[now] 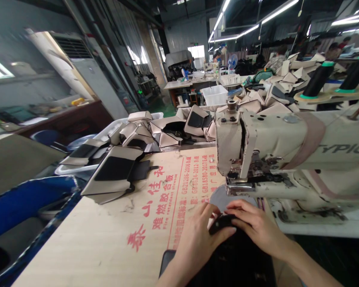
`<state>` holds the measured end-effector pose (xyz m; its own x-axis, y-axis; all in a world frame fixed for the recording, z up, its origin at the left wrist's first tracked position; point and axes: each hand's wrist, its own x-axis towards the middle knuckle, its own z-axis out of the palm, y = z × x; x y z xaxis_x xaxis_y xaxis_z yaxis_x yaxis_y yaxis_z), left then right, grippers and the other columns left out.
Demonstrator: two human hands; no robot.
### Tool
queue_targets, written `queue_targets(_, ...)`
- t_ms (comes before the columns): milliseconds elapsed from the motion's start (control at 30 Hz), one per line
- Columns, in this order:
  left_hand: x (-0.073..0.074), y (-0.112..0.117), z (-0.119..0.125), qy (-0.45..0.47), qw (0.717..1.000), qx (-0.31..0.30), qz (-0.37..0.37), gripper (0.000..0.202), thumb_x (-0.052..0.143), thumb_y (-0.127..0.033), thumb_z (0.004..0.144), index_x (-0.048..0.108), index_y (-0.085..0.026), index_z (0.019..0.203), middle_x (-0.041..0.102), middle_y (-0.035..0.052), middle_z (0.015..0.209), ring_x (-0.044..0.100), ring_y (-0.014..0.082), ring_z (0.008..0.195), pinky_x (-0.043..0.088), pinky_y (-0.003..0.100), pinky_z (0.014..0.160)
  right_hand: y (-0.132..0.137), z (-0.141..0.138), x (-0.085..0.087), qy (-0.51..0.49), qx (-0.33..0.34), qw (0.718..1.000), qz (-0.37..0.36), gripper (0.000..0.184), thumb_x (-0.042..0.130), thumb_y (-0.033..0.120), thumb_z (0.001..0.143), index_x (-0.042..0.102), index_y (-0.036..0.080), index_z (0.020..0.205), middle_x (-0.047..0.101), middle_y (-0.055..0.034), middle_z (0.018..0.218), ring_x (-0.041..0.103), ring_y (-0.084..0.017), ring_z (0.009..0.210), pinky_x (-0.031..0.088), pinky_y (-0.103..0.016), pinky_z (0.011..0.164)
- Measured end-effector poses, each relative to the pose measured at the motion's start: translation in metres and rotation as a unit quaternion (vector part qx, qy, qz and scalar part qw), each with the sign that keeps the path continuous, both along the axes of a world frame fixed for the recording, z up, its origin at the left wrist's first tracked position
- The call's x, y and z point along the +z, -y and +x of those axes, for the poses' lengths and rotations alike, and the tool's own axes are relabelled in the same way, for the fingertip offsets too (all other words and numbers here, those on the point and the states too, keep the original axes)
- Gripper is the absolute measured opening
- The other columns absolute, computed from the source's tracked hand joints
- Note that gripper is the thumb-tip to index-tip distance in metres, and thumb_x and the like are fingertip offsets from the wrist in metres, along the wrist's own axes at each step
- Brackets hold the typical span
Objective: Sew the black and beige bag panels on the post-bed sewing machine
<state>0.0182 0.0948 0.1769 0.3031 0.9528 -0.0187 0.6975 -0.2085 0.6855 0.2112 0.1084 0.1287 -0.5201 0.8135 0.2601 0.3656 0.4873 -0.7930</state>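
My left hand (199,233) and my right hand (254,223) meet over a small black piece of material (223,223) at the near edge of the plywood table (107,239). Both hands have their fingers pressed onto it, the left thumb and fingers pinching its near side, the right fingers curled over its top. The piece lies just in front of and below the head of a cream sewing machine (287,151). More black material (233,263) hangs below my hands.
A stack of beige and black sewn pieces (113,171) lies at the table's left, with more heaped behind (167,129) and in white bins (215,93). Black thread spools (320,79) stand behind the machine. A blue chair (26,203) is at left.
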Motion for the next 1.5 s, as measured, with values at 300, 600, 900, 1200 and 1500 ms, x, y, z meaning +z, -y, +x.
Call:
queue_targets(300, -0.027, -0.004, 0.011, 0.005, 0.998, 0.031, 0.048, 0.007, 0.061, -0.02, 0.071, 0.056, -0.017, 0.074, 0.057, 0.0014, 0.079, 0.053, 0.0145, 0.075, 0.041, 0.024, 0.065, -0.007, -0.002, 0.007, -0.034, 0.023, 0.999, -0.035, 0.024, 0.049, 0.031, 0.085, 0.06, 0.024, 0.105, 0.059, -0.0036, 0.098, 0.053, -0.015, 0.093, 0.044, -0.028, 0.083)
queue_targets(600, -0.015, 0.008, -0.002, -0.034, 0.993, -0.094, 0.061, 0.005, 0.059, -0.022, 0.076, 0.058, -0.019, 0.079, 0.06, 0.0012, 0.082, 0.055, 0.0134, 0.077, 0.042, 0.022, 0.067, 0.001, 0.0, -0.004, 0.04, 0.046, 0.996, 0.064, 0.02, 0.048, 0.024, 0.086, 0.063, 0.021, 0.099, 0.061, -0.0034, 0.08, 0.051, -0.015, 0.077, 0.042, -0.028, 0.067)
queue_targets(900, -0.015, -0.006, 0.008, -0.021, 0.998, -0.029, -0.059, 0.038, 0.033, -0.036, 0.088, 0.046, -0.016, 0.058, 0.04, -0.0037, 0.056, 0.038, 0.0078, 0.053, 0.027, 0.02, 0.049, -0.001, 0.0, -0.003, 0.032, 0.034, 0.997, 0.062, 0.028, 0.051, 0.034, 0.084, 0.059, 0.017, 0.063, 0.057, -0.0026, 0.069, 0.049, -0.014, 0.07, 0.04, -0.027, 0.063)
queue_targets(1200, -0.039, -0.018, 0.003, 0.01, 0.985, -0.004, -0.173, 0.043, 0.037, -0.047, 0.079, 0.035, -0.016, 0.049, 0.024, -0.0056, 0.052, 0.028, 0.007, 0.05, 0.017, 0.022, 0.045, -0.001, -0.004, 0.002, -0.022, -0.07, 0.994, -0.081, 0.021, 0.066, 0.038, 0.07, 0.06, 0.018, 0.071, 0.058, 0.0008, 0.067, 0.053, -0.012, 0.063, 0.044, -0.024, 0.06)
queue_targets(1500, -0.034, -0.017, 0.004, 0.046, 0.977, 0.013, -0.207, 0.04, 0.04, -0.045, 0.08, 0.047, -0.014, 0.055, 0.031, -0.0065, 0.048, 0.029, 0.0066, 0.046, 0.021, 0.021, 0.043, -0.001, -0.005, 0.011, 0.036, 0.02, 0.999, 0.013, 0.011, 0.052, 0.028, 0.083, 0.061, 0.02, 0.084, 0.059, -0.0007, 0.083, 0.055, -0.013, 0.08, 0.043, -0.024, 0.073)
